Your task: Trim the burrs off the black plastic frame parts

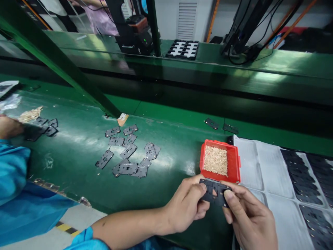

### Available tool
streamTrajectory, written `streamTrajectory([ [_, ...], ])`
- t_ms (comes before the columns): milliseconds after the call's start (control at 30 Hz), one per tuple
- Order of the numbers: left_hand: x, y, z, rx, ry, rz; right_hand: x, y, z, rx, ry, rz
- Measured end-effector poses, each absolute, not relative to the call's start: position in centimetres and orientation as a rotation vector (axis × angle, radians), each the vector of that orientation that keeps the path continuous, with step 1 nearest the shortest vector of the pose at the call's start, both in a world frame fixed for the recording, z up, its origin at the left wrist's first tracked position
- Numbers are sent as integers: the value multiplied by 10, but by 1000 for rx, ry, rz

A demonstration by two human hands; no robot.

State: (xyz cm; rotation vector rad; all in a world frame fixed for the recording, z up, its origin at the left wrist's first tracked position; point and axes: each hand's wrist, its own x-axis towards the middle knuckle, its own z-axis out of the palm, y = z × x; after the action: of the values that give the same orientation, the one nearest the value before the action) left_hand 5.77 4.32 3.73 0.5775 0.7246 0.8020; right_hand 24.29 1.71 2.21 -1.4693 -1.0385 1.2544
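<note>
A flat black plastic plate with cut-outs (215,192) is held between my two hands, in front of a red bin. My left hand (186,201) pinches its left end between thumb and fingers. At the right end, my right hand (247,211) grips it with the thumb on top. Just beyond them stands the red bin (235,158), with many small pale pieces (215,160) inside. Several similar black plates (128,169) lie loosely on the green bench to the left.
A white tray (270,163) on the right holds rows of black plates (299,173). Two more plates (230,128) lie behind the bin. A green post (78,83) slants across the left. A co-worker's hand (10,127) is at far left, near plates and a pale pile (31,114).
</note>
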Motion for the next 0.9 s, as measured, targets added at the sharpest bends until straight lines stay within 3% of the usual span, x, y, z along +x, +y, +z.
streamTrajectory([
  [333,59,46,29,576,851,886,225,15,33,-1500,-1097,1180],
  [567,56,40,23,711,895,877,227,19,26,-1417,-1119,1347],
  [900,17,58,36,1359,1084,646,233,24,10,-1545,-1148,1364],
])
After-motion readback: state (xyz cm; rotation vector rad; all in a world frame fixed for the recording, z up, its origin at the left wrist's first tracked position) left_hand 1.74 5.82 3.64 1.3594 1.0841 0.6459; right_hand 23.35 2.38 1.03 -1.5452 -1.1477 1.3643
